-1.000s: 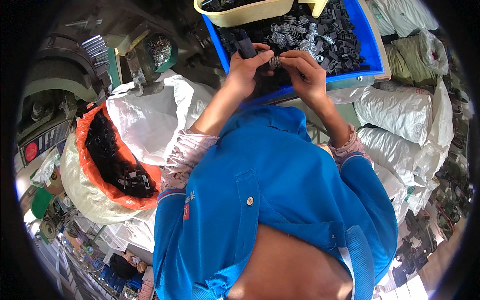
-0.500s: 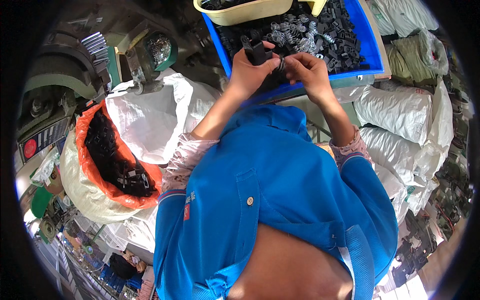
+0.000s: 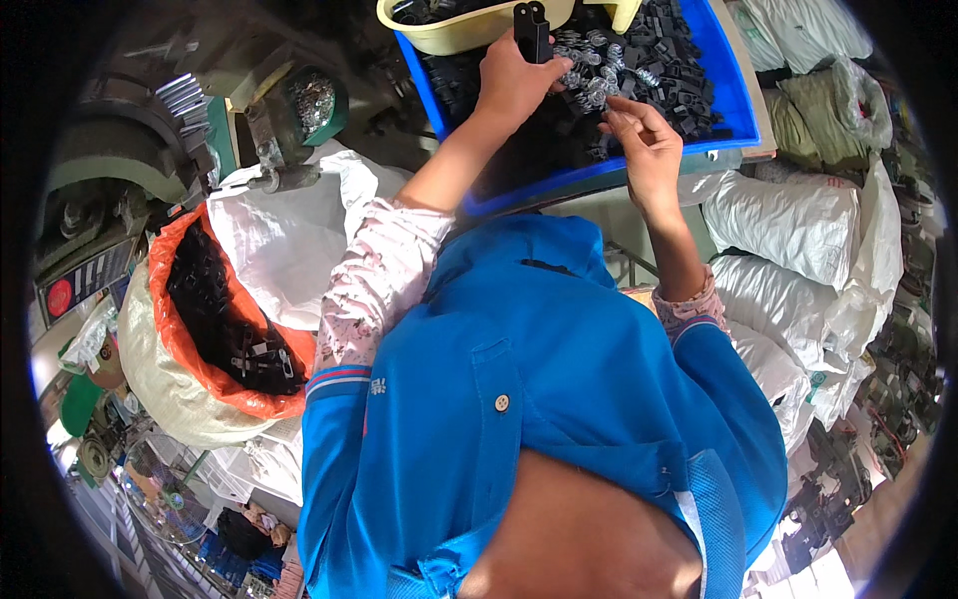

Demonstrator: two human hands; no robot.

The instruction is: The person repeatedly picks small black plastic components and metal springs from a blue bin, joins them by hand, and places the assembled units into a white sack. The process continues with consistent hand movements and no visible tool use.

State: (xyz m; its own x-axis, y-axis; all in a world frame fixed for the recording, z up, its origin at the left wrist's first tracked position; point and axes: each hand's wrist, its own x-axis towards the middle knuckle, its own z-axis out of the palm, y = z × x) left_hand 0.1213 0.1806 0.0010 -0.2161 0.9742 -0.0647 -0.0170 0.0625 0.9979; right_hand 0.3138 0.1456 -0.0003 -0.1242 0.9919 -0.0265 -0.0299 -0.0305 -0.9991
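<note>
My left hand [image 3: 512,85] grips a black plastic part [image 3: 532,38], held upright above the blue tray [image 3: 743,85]. A pile of metal coil springs [image 3: 596,72] lies in the tray, just right of that hand. My right hand [image 3: 651,150] is over the tray's front part, with thumb and fingertips pinched together at the near edge of the springs. Whatever is between those fingertips is too small to make out. Many small black plastic pieces [image 3: 687,75] fill the tray's right side.
A cream basin [image 3: 449,38] sits across the tray's far edge. On the left stand a sack with an orange liner [image 3: 165,290] holding black parts, a white sack [image 3: 274,240] and a metal machine [image 3: 110,150]. Stuffed white sacks [image 3: 783,220] are stacked at right.
My left hand has moved up and away with the black part. My right hand has separated from it, shifting right to the springs' near edge.
</note>
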